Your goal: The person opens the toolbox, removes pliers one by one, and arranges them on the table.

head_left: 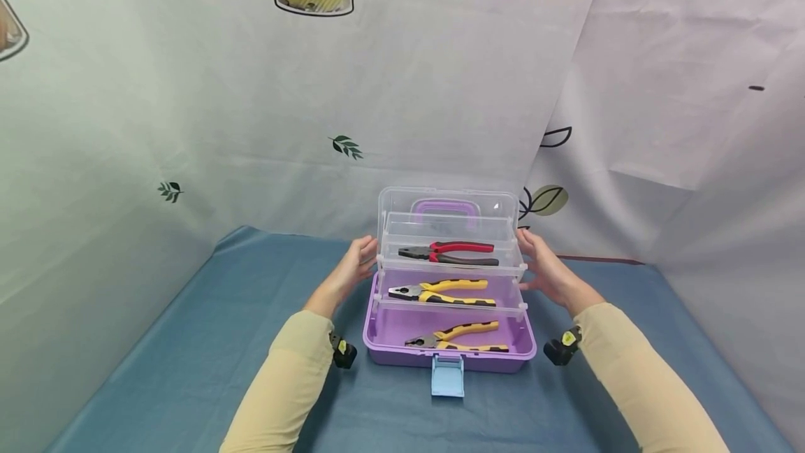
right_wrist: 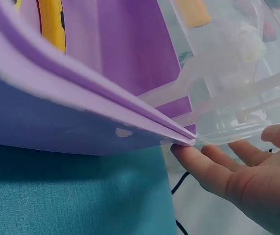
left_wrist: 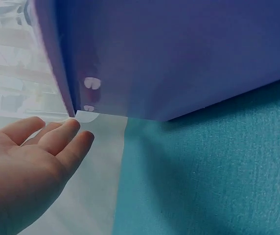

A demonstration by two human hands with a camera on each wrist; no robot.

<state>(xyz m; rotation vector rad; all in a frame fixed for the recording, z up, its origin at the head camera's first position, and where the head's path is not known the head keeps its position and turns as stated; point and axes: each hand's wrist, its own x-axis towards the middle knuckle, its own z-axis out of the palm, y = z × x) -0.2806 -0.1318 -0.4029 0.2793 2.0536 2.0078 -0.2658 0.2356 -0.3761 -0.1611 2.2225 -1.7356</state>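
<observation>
A purple toolbox (head_left: 402, 358) stands with its clear lid (head_left: 396, 203) raised and its clear trays fanned out in steps. Red-and-black pliers (head_left: 464, 248) lie in the upper tray, yellow-and-black pliers (head_left: 464, 285) in the lower one. Another yellow-and-black pair of pliers (head_left: 468, 330) rests on the box floor. My left hand (head_left: 349, 274) is at the box's left side, fingers loosely bent; in the left wrist view its fingertips are close to the back corner. On the opposite side is my right hand (head_left: 548, 274); its index finger (right_wrist: 198, 164) appears to touch the back corner.
A light blue latch (head_left: 448, 377) hangs down at the box's front. Blue cloth (head_left: 207, 369) covers the table. Pale printed fabric (head_left: 440, 89) hangs close behind the box and along both sides. A dark cable (right_wrist: 180, 183) shows below the right hand.
</observation>
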